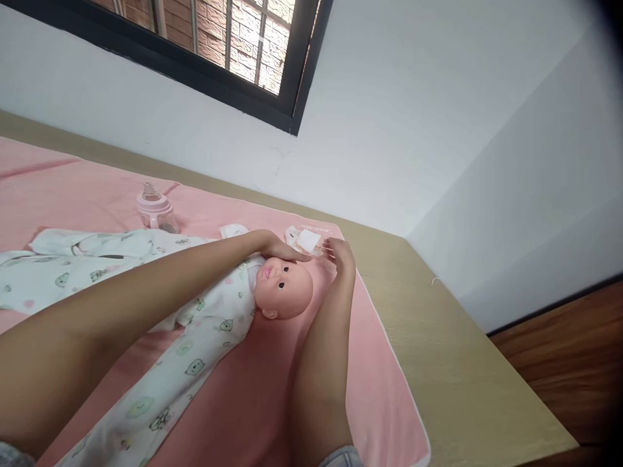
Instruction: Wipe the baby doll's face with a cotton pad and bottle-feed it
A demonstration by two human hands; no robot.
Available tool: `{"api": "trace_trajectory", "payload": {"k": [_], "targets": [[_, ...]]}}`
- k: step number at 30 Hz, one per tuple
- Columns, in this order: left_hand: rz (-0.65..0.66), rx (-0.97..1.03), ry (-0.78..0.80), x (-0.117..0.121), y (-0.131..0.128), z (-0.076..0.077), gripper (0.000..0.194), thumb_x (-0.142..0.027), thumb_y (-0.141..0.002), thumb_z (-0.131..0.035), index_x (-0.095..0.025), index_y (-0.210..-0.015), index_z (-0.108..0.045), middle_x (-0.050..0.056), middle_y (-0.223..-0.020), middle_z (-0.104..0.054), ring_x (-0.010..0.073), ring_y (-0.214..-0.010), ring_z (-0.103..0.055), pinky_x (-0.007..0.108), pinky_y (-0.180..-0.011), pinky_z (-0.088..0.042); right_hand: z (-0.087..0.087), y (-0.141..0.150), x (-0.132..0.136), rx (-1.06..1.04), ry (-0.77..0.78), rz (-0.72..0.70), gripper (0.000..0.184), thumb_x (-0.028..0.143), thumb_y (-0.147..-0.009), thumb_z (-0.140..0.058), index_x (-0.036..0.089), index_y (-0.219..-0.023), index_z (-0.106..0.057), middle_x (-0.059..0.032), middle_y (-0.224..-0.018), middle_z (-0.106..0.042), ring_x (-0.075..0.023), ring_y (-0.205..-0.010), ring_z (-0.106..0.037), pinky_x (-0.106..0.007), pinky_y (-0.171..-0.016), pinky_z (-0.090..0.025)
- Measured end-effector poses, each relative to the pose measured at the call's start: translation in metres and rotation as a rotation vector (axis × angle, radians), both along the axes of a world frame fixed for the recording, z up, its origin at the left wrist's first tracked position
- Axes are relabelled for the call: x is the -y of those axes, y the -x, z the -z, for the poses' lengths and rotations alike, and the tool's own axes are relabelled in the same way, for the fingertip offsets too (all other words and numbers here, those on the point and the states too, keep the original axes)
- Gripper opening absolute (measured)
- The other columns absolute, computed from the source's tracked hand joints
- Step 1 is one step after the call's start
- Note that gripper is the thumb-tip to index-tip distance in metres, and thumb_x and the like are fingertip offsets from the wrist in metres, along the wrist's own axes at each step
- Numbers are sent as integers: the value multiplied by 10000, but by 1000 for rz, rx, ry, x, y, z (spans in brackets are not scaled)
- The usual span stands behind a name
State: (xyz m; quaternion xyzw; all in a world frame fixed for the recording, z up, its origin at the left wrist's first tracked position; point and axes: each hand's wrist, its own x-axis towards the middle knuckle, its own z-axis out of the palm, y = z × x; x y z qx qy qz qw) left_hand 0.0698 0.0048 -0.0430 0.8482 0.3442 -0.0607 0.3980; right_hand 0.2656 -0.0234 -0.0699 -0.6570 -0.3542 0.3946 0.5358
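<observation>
A baby doll (287, 288) lies face up on a pink mat (277, 376), dressed in a white outfit (195, 360) printed with small animals. Across the doll's chest reaches my left arm. My left hand (280, 246) is beside the doll's face, fingers stretched out, with no object visible in it. Beyond the head, my right hand (342, 253) has its fingers bent and apart at the edge of a small white square (309, 240), which looks like a pad or tissue. Whether those fingertips touch it I cannot tell. The square lies on a crumpled, pale wrapper-like thing (292, 235).
A pink-collared baby bottle (156, 211) stands on the mat at the back left. Near the doll's shoulder lies a small white cloth item (233, 230). The mat covers part of a wooden table (428, 337) against the wall, below a dark-framed window (287, 104).
</observation>
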Motion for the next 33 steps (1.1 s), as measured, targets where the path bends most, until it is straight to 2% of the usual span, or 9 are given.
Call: {"api": "trace_trajectory", "payload": {"k": [2, 4, 9, 16, 18, 21, 25, 29, 33], "targets": [[16, -89, 93, -5, -1, 1, 806, -815, -764, -425, -200, -1224, -668, 161, -1145, -692, 345, -1083, -627, 368, -867, -517, 5, 0, -4, 21, 54, -33, 114, 145, -753, -548, 161, -649, -593, -34, -672, -621, -115, -571, -558, -250, -571, -455], [-23, -140, 90, -10, 0, 0, 852, -844, -763, -359, -189, -1211, -670, 181, -1147, -684, 345, -1047, -637, 376, -861, -512, 11, 2, -8, 43, 96, -57, 131, 125, -737, -564, 168, -615, -587, -34, -625, -608, -126, -551, -545, -260, -556, -447], [-132, -44, -151, -11, 8, -11, 940, -827, -823, -186, -108, -1251, -615, 223, -1130, -671, 347, -1041, -617, 443, -964, -430, 20, 11, -13, 57, 139, -96, 176, 171, -772, -573, 187, -598, -593, -43, -623, -625, -136, -541, -539, -264, -527, -430], [-341, 222, -393, 7, 34, -21, 918, -797, -862, -122, -109, -1081, -689, 165, -1037, -706, 327, -1010, -628, 376, -942, -427, 21, 17, -16, 29, 79, -114, 177, 221, -812, -558, 161, -677, -655, -12, -590, -609, -101, -519, -514, -227, -555, -409], [-384, 312, -423, 13, 42, -21, 889, -789, -875, -144, -122, -1103, -686, 148, -1068, -701, 327, -1046, -617, 378, -958, -418, 16, 17, -14, 18, -34, -127, 184, 254, -829, -548, 162, -759, -690, -8, -685, -656, -89, -597, -556, -206, -624, -441], [-441, 454, -416, 24, 53, -22, 838, -764, -900, -181, -133, -1148, -674, 134, -1147, -678, 321, -1085, -603, 390, -998, -397, 2, 19, -5, -71, -295, -212, 225, 333, -844, -554, 170, -845, -709, -17, -893, -698, -84, -788, -620, -196, -761, -482], [-514, 674, -299, 36, 65, -25, 741, -717, -925, -272, -130, -1176, -647, 138, -1237, -635, 296, -1103, -594, 388, -979, -429, -24, 30, 10, -187, -462, -377, 287, 450, -762, -676, 163, -770, -671, -31, -878, -669, -114, -851, -631, -247, -857, -515], [-521, 779, -190, 43, 75, -24, 694, -717, -882, -423, -161, -1259, -598, 133, -1305, -596, 295, -1158, -567, 379, -955, -467, -48, 44, 26, -145, -484, -537, 381, 518, -657, -763, 184, -694, -583, 15, -734, -574, -96, -732, -571, -224, -741, -522], [-369, 779, -133, 49, 88, -23, 640, -618, -817, -618, -213, -1310, -574, 101, -1385, -542, 289, -1248, -509, 378, -1022, -437, -66, 56, 43, -31, -475, -732, 414, 496, -618, -806, 193, -697, -536, 42, -678, -517, -74, -626, -491, -194, -611, -456]]}}
